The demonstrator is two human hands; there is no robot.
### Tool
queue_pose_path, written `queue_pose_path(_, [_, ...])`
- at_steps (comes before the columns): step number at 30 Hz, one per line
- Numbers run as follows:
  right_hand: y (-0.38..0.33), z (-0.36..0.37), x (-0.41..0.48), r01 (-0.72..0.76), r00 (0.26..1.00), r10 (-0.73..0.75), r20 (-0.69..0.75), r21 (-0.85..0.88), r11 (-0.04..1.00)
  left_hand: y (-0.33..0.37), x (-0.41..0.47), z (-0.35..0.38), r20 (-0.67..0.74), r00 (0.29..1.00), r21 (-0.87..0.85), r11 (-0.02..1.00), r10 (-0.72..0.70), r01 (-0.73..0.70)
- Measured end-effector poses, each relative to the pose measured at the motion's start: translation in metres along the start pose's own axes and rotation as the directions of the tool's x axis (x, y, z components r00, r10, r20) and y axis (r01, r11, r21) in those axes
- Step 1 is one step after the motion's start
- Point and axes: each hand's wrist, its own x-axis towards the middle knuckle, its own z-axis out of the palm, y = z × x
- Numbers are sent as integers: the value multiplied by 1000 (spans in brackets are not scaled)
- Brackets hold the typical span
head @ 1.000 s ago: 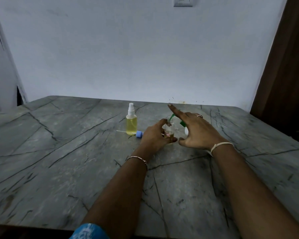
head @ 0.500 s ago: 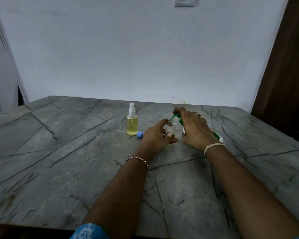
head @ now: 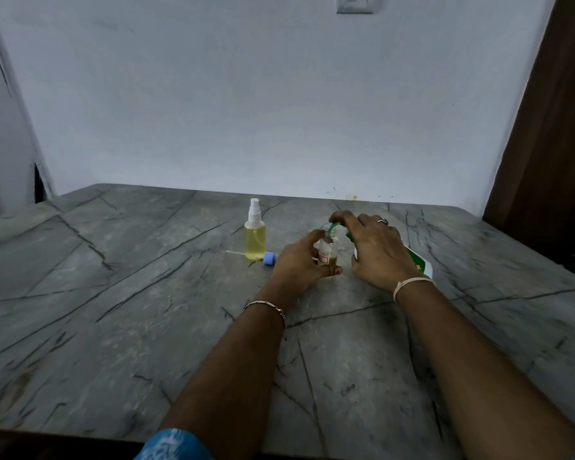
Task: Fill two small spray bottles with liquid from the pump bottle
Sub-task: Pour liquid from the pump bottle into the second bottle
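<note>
**Both hands on the bottles at mid-table**

The small open bottle [head: 328, 249] stands upright on the grey stone table [head: 113, 293], right between our two hands. It has no cap, and a little yellowish liquid sits in its bottom. Our left hand [head: 299, 263] comes at it from eight o'clock and grasps it, thumb across the near side at the base and fingers curled round the far side.

The pump bottle [head: 419, 263] lies at three o'clock from the small bottle. Its white body with a green label shows past the back of our right hand [head: 375, 250], leaning toward four o'clock. The right hand is curled over the top of it, fingers bent down onto the green pump head [head: 334, 225]. The spout reaches toward nine o'clock and sits just above the mouth of the small bottle. We cannot tell whether spout and mouth touch.

At nine o'clock from the left hand stands the other spray bottle [head: 255, 234], upright, its white sprayer on, full of pale yellow liquid and apart from both hands. A blue cap [head: 270, 258] with a thin white tube lies on its side at that bottle's foot, at five o'clock from it and just beside our left knuckles.

We wear a thin bracelet [head: 266, 305] on the left wrist and a pale band [head: 409, 283] on the right.
</note>
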Motion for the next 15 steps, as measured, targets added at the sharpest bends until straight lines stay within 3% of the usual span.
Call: queue_pose_path(15, [0,-1,-3,-1,1000,2,20,-35,999,-2,2,3,-39,999,-5,1000,13,-13])
